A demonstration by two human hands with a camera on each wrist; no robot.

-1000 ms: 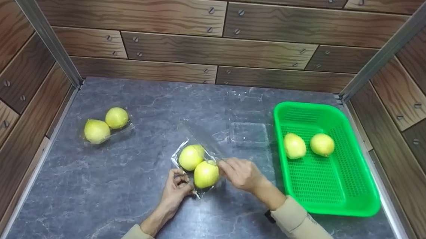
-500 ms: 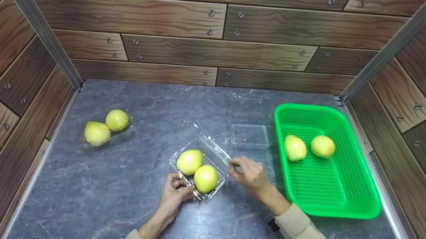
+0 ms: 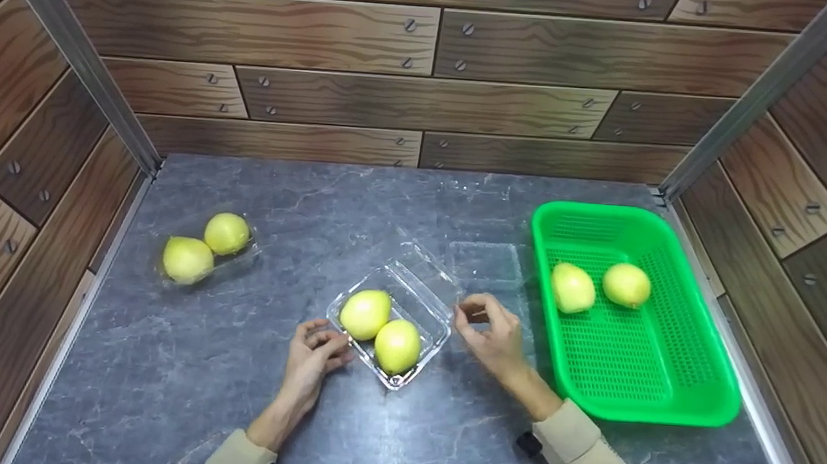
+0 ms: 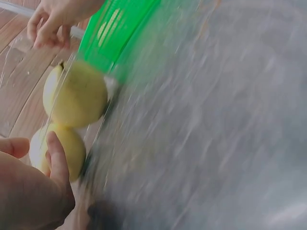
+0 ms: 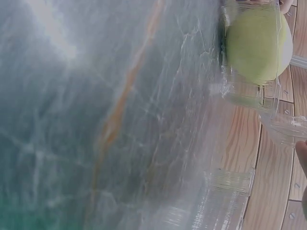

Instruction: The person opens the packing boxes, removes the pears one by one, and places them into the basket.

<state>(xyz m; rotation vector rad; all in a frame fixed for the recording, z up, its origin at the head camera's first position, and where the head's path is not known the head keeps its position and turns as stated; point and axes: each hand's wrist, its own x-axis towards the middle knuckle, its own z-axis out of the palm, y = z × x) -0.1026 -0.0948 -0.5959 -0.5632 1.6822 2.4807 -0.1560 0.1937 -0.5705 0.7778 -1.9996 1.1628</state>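
A clear plastic clamshell box point(image 3: 429, 342) lies tilted cornerwise mid-table, its hinged lid point(image 3: 431, 273) raised on the far right side. Two yellow-green pears point(image 3: 365, 314) sit in its base; a dark stem shows on one pear point(image 4: 76, 93) in the left wrist view. My left hand point(image 3: 308, 363) is at the box's near left edge, fingers loosely bent, holding nothing. With thumb and forefinger my right hand point(image 3: 492, 336) pinches the lid's right corner. In the right wrist view, only a fingertip point(image 5: 302, 153) of that hand shows beside the lid.
A green plastic basket point(image 3: 556, 373) with two pears point(image 3: 627, 285) stands at the right. Another clear box point(image 3: 241, 255) with two pears point(image 3: 188, 260) is at the left. Behind the right hand lies a further clear plastic box point(image 3: 486, 261). Wood-patterned walls enclose the table.
The lid has swung up and away to the right with my right hand. My left hand has let go of the box's rim and drawn back left.
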